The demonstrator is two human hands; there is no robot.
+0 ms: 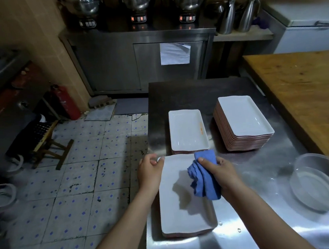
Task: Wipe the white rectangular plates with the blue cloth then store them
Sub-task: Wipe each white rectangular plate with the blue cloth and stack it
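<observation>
We see the plate (pixel 179 199) being wiped lying lengthwise along the left edge of the steel desk (pixel 266 176), close to its near left corner. A reddish rim under it suggests at least 1 more plate beneath. The left hand (pixel 151 172) pinches the plate's far left corner, and we take this as a brace, since that side runs right along the drop to the floor. The right hand (pixel 224 171) is clenched round the bunched blue cloth (pixel 205 183) over the plate's far right part; whether the cloth presses the surface we cannot tell. Farther up the desk stand 2 piles: a short stack (pixel 187 132) just beyond the plate and a tall stack (pixel 242 120) to its right, apart from it. Which pile takes the wiped plates we cannot tell. A clear bowl (pixel 317 181) sits by the desk's right edge, against the wooden worktop (pixel 308 89). We judge the bare steel between plate and bowl gives the right arm room for strokes, while the left edge leaves none.
</observation>
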